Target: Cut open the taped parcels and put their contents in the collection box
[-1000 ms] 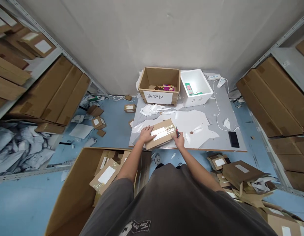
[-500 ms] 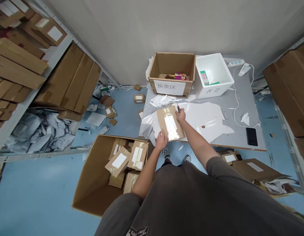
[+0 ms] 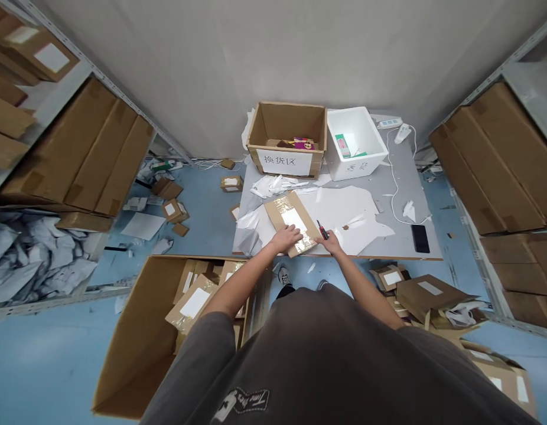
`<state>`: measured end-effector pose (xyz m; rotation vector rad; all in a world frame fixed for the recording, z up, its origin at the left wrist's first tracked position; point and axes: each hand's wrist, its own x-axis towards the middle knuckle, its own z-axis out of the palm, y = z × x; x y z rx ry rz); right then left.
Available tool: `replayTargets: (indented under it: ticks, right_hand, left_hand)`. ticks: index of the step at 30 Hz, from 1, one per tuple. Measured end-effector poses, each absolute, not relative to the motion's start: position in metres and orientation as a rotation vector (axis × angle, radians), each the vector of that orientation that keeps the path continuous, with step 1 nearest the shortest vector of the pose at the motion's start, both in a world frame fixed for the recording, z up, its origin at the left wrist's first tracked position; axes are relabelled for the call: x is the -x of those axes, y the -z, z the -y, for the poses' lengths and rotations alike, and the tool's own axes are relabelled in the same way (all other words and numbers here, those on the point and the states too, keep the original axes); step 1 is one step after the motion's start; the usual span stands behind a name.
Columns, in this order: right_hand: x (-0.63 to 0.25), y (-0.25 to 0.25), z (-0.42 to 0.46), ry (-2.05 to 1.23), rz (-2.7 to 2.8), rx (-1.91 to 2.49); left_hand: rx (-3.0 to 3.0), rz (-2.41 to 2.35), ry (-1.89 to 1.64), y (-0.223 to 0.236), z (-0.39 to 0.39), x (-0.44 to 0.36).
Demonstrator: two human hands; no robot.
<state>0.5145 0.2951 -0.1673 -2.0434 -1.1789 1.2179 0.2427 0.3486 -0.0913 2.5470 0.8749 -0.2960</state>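
Observation:
A taped cardboard box (image 3: 276, 206) with a white label lies tilted near the front edge of the table, on white paper. Clear tape shines across both its ends. My left hand (image 3: 287, 238) rests on top of it, fingers stretched over the label. In my right hand (image 3: 331, 242) is a red and black utility knife (image 3: 323, 231), pointing up and away from me. That hand's fingers also touch the box's near right corner. Beside the box are torn white paper scraps (image 3: 277, 185).
Behind stand an open carton (image 3: 285, 163) and a white foam box (image 3: 355, 168), both holding small packages. A large carton (image 3: 136, 330) of parcels is at my left. A black phone (image 3: 420, 239) lies at the table's right. Shelves with boxes flank both sides.
The box has turned, its near end swinging right. My left hand has moved from its near edge onto its top. My right hand has come down to the near right corner, still holding the utility knife.

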Motion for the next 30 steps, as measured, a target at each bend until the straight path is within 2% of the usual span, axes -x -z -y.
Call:
replayTargets:
  ticks: [3, 10, 16, 19, 26, 30]
  right_hand:
    - [-0.502, 0.170, -0.296, -1.157, 1.116, 2.052]
    - [-0.494, 0.152, -0.372, -1.043, 1.100, 2.127]
    - [-0.521, 0.136, -0.350, -1.386, 1.211, 1.815]
    - [-0.542, 0.130, -0.321, -1.432, 1.468, 1.712]
    - [-0.556, 0.110, -0.327, -0.994, 2.190, 1.855]
    - [-0.556, 0.101, -0.343, -0.924, 2.351, 1.900]
  left_hand:
    - [-2.529, -0.940, 0.316, 0.092, -0.354, -0.252]
    - [-2.579, -1.155, 0.283, 0.091, -0.354, -0.274]
    - [-2.484, -1.387, 0.213, 0.100, -0.350, -0.294]
    - [-2.445, -1.404, 0.213, 0.104, -0.352, -0.298]
    - [-2.422, -1.421, 0.284, 0.101, -0.358, -0.302]
    - [-2.434, -1.412, 0.277, 0.100, -0.358, -0.302]
